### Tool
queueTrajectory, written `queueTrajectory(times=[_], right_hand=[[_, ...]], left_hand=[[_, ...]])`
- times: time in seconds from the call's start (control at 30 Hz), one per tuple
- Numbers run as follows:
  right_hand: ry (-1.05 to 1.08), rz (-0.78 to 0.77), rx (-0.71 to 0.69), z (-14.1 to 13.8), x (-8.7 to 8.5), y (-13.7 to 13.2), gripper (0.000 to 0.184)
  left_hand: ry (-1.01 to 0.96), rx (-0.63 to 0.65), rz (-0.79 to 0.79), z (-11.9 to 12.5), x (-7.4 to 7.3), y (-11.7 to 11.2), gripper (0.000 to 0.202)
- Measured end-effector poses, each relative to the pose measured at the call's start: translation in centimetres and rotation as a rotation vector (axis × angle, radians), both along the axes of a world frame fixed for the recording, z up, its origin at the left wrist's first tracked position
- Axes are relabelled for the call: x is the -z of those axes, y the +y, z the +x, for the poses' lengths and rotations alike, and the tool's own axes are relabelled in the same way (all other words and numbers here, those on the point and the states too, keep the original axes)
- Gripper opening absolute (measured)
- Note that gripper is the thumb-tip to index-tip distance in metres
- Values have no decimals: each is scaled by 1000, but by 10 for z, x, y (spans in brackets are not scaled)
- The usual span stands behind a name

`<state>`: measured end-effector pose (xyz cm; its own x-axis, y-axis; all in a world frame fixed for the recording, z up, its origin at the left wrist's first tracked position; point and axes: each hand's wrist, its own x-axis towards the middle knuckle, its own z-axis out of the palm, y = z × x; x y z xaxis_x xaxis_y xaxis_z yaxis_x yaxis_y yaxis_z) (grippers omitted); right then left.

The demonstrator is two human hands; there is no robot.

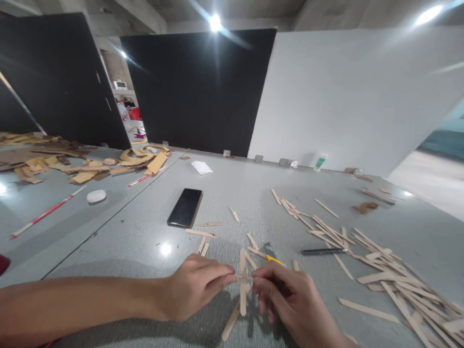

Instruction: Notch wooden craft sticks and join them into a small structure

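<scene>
My left hand (197, 287) and my right hand (290, 297) meet at the front middle of the table. Both are closed, pinching opposite ends of a short, thin pale strip (244, 277). It crosses a craft stick (243, 302) that points away from me; whether the two are joined I cannot tell. Below that lies another craft stick (230, 324) at a slant. Just beyond my right fingers is a yellow cutter knife (273, 259), partly hidden by the hand. Short stick pieces (253, 240) are scattered around it.
A large heap of craft sticks (391, 275) spreads at right, with a black pen (322, 251) by it. A phone (185, 208), a white earphone case (96, 196), a red-and-white stick (49, 212) and cardboard scraps (83, 166) lie left. Upright panels (203, 92) bound the back.
</scene>
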<state>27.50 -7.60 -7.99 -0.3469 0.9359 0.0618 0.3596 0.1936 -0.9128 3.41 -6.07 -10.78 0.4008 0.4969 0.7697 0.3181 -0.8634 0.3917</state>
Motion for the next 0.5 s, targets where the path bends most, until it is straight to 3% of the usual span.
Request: queueTrajectory(times=[0.5], right_hand=[[-50, 53, -32, -1, -1, -4, 36]], left_hand=[[17, 174, -362, -2, -6, 3, 24]])
